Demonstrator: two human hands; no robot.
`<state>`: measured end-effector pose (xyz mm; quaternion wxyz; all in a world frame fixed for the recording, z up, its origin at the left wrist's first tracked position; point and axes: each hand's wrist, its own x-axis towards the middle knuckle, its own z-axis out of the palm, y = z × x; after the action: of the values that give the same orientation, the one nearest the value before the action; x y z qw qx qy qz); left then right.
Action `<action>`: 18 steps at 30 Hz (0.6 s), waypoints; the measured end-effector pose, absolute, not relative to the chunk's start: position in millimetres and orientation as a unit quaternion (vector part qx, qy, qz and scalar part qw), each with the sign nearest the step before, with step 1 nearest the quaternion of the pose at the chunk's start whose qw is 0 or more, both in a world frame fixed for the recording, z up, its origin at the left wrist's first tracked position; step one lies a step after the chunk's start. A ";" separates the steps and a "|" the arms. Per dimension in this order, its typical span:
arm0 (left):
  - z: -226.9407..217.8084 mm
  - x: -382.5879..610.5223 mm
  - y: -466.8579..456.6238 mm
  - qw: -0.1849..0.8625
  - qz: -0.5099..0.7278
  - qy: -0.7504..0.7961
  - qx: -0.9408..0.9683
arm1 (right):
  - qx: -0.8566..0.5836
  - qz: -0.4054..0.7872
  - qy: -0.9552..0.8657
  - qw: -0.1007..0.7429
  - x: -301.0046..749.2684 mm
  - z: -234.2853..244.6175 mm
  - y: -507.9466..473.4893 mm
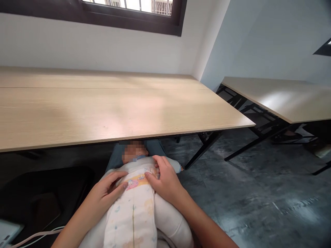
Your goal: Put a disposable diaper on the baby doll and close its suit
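A small figure in pale clothes (172, 218) lies on its back on my lap, head toward the table; its face is blurred, and I cannot tell whether it is a doll or a person. A white printed diaper (133, 213) with a yellow cartoon band and a centre line covers its front. My left hand (110, 189) rests at the diaper's left upper edge, thumb and fingers apart. On the other side, my right hand (167, 179) has its thumb at the diaper's right upper corner and its fingers over the figure's chest and sleeve. Both palms are hidden.
A wooden-topped table (116, 110) stands just ahead, its front edge above the figure's head. A second table (281, 96) is at the right. At lower left are a black chair (64, 179), a white device (9, 232) and pale cables (38, 235).
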<state>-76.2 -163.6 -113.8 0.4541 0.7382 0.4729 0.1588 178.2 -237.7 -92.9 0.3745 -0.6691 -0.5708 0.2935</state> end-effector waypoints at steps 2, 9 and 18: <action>-113.5 -75.6 -162.8 0.450 0.149 0.465 0.748 | -0.657 0.304 -0.603 0.336 179.8 -88.6 -237.6; -115.1 -71.3 -166.0 0.433 0.146 0.469 0.756 | -0.648 0.304 -0.638 0.283 179.4 -94.7 -236.1; -117.2 -73.2 -169.5 0.428 0.166 0.474 0.751 | -0.670 0.291 -0.626 0.271 175.9 -92.9 -235.4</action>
<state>-73.2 -169.5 -117.2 0.4285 0.7510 0.4742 0.1661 175.9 -235.4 -92.9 0.2714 -0.6701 -0.6264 0.2914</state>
